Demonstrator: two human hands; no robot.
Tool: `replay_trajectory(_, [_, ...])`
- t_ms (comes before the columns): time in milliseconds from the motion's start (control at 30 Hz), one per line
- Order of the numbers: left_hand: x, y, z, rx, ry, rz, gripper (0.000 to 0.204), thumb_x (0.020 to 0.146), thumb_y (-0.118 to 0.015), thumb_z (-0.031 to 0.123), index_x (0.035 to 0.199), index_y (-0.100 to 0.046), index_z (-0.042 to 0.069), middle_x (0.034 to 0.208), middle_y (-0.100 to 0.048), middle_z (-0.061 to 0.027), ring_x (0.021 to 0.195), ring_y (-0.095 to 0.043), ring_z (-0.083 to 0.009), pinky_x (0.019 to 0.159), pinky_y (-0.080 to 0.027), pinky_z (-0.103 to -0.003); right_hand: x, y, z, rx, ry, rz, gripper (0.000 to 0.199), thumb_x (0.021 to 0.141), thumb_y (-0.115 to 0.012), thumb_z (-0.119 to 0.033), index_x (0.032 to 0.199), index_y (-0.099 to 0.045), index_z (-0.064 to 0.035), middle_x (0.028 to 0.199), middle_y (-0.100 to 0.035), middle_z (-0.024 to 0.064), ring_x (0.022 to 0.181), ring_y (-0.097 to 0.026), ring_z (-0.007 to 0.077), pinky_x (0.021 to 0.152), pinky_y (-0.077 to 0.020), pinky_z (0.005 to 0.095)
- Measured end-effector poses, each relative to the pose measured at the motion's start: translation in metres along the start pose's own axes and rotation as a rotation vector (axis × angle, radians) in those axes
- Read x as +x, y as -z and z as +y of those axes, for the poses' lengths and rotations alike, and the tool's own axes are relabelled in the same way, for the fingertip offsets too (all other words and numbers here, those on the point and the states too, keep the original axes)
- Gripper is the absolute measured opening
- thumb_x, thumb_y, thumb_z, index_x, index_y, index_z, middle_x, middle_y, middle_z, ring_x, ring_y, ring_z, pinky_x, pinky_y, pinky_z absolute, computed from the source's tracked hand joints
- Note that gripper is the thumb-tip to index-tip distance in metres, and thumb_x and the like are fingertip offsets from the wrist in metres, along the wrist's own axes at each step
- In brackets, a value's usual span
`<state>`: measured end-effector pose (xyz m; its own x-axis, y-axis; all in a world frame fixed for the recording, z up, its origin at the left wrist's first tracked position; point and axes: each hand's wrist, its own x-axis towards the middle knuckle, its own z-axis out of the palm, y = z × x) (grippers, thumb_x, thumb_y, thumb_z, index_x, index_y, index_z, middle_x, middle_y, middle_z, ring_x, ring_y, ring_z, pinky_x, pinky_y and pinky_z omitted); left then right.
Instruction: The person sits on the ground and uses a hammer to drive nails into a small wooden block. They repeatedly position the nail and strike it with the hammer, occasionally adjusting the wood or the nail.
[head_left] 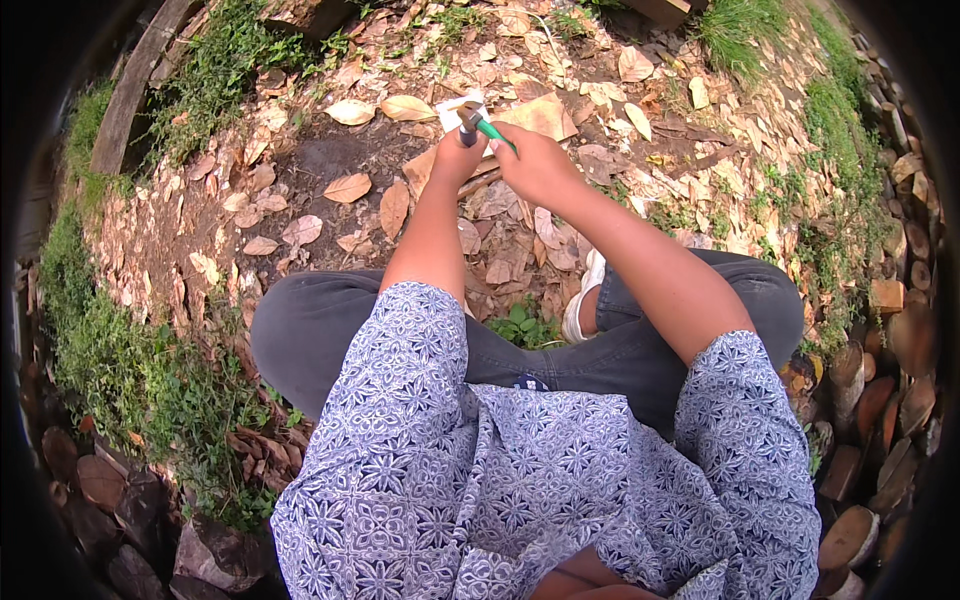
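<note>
- We see ground (pixel 300 170) covered in dry brown leaves filling the upper half of the view, from nine o'clock round to three o'clock.
- We see strips of grass (pixel 120 370) at about eight o'clock and again at two o'clock along the rim.
- We see a row of cut logs (pixel 880 400) stacked end-on at four o'clock, and a wooden plank (pixel 125 100) lying at ten o'clock.
- We see the person seated cross-legged in dark trousers (pixel 310 330) and a blue patterned shirt (pixel 500 480), filling the lower middle toward six o'clock.
- We see a pale shoe (pixel 583 300) just right of centre, between the knees.
- We see both forearms reaching up toward twelve o'clock, the two hands close together above the leaves.
- We see the left hand (pixel 455 155) with its fingers curled shut around a small white piece (pixel 462 110), held upright; what it is we cannot tell.
- We see the right hand (pixel 540 165) closed on a thin green-handled tool (pixel 492 130), whose dark tip meets the white piece at twelve o'clock.
</note>
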<state>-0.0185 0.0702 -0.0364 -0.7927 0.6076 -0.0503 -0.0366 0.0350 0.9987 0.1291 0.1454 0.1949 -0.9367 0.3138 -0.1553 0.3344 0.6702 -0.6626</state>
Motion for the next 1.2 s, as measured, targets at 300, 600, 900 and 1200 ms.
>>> replay_trajectory(300, [-0.012, -0.009, 0.016, 0.216, 0.048, 0.041, 0.028, 0.093, -0.074, 0.026, 0.078, -0.064, 0.004, 0.068, -0.06, 0.0023, 0.063, -0.051, -0.0087, 0.062, -0.047, -0.029, 0.019, 0.005, 0.019, -0.082, 0.074, 0.074, 0.037, 0.105, -0.045, -0.028, 0.133, -0.053, -0.006, 0.089, -0.068, 0.0216, 0.083, -0.067, 0.0383, 0.072, -0.0501, 0.0447])
replay_trajectory(600, [-0.013, 0.008, 0.011, 0.201, 0.035, 0.026, 0.025, 0.094, -0.073, 0.023, 0.08, -0.064, 0.004, 0.071, -0.062, 0.0026, 0.065, -0.051, -0.0076, 0.065, -0.047, -0.03, 0.023, 0.008, 0.005, -0.06, 0.126, 0.093, 0.03, 0.104, -0.046, -0.026, 0.123, -0.053, -0.0046, 0.081, -0.065, 0.022, 0.076, -0.065, 0.0419, 0.067, -0.0482, 0.0506])
replay_trajectory(900, [-0.005, 0.012, 0.004, 0.143, 0.039, 0.046, 0.026, 0.094, -0.07, 0.028, 0.09, -0.068, 0.002, 0.078, -0.067, -0.0013, 0.072, -0.058, -0.0085, 0.07, -0.051, -0.03, 0.015, 0.007, -0.018, 0.046, 0.161, 0.131, 0.026, 0.102, -0.049, -0.027, 0.113, -0.055, -0.004, 0.082, -0.067, 0.0235, 0.079, -0.066, 0.0428, 0.07, -0.0494, 0.0535])
replay_trajectory(1200, [-0.001, 0.007, -0.003, 0.093, 0.022, -0.035, 0.023, 0.094, -0.069, 0.027, 0.094, -0.072, 0.004, 0.081, -0.071, -0.0029, 0.074, -0.062, -0.01, 0.07, -0.05, -0.032, 0.011, -0.001, -0.001, 0.049, 0.185, 0.187, 0.027, 0.102, -0.048, -0.028, 0.116, -0.055, -0.0052, 0.086, -0.067, 0.0237, 0.083, -0.066, 0.0434, 0.073, -0.0481, 0.0535])
